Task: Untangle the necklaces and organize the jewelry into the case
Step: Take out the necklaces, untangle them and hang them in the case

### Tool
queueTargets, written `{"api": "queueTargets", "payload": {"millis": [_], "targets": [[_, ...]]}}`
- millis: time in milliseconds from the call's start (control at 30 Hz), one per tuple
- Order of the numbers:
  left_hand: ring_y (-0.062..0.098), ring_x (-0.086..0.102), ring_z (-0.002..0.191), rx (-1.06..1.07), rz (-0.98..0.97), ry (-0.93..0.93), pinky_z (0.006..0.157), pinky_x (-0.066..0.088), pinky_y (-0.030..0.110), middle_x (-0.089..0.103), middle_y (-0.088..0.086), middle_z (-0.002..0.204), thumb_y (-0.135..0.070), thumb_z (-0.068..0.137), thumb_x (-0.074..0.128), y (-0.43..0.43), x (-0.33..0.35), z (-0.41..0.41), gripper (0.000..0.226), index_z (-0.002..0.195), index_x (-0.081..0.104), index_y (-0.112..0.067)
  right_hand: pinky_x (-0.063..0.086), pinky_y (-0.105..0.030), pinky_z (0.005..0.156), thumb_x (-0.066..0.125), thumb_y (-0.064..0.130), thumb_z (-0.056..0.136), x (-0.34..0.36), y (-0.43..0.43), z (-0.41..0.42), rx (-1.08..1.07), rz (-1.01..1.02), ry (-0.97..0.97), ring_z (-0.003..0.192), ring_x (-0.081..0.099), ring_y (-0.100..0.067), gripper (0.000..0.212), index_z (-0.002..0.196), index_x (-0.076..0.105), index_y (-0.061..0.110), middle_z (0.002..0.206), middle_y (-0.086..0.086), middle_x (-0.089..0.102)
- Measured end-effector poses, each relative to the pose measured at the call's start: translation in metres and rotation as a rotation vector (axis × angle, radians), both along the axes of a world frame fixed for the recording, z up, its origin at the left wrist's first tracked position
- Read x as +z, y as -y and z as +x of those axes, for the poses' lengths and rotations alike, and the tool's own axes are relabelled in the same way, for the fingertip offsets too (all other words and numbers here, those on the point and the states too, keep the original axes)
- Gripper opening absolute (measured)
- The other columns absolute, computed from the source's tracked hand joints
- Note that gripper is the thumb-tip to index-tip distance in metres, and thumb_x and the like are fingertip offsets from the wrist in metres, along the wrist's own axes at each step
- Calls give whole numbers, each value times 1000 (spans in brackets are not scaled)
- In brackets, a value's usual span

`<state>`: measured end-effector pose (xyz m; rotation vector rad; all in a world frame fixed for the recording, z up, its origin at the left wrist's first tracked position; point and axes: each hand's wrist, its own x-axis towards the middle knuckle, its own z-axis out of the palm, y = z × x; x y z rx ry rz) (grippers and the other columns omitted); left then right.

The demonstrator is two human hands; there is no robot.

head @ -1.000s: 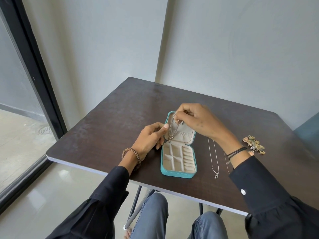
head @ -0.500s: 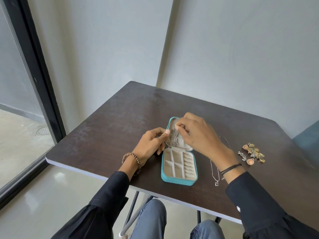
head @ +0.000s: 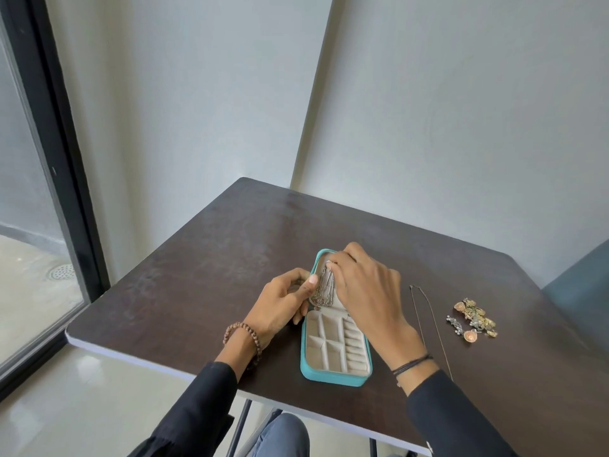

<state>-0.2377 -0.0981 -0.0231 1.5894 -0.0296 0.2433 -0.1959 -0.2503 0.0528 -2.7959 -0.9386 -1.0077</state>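
A teal jewelry case (head: 333, 379) lies open on the dark table (head: 204, 265), its beige tray of compartments toward me and its lid raised behind. My left hand (head: 283, 301) holds the lid's left edge, thumb against it. My right hand (head: 362, 291) reaches over the lid and pinches the top of a silver chain necklace (head: 324, 288) that hangs down the lid's inside. A second thin necklace (head: 428, 318) lies on the table right of my right wrist. A small pile of gold and silver pieces (head: 474, 319) sits further right.
The table stands in a wall corner, with a dark-framed glass door (head: 56, 159) to the left. A grey-blue seat (head: 580, 285) shows at the right edge. My knees are under the table's near edge.
My right hand has lowered onto the lid, bringing the chain against its lining. The camera has tilted up, so everything sits lower in view. The left hand stays on the lid.
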Motion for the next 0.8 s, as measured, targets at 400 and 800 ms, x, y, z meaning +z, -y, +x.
{"api": "queueTargets", "payload": {"millis": [400,800], "targets": [[17,49,59,18,17,21,58,46,24,62,6,75,-44,100,55,2,5,-5,26,97,66,-20,25,-21,41,81,21,86,-3,-2,-3,39,101,67,54,59,-14,12,83,70,22,79,7,58],[14,48,54,48,28,18,57,45,22,59,-2,65,-40,101,55,2,7,-6,25,95,65,-18,33,-27,49,69,8,91,-5,5,-5,94,82,-158,78,65,-21,22,110,65,19,106,5,58]]}}
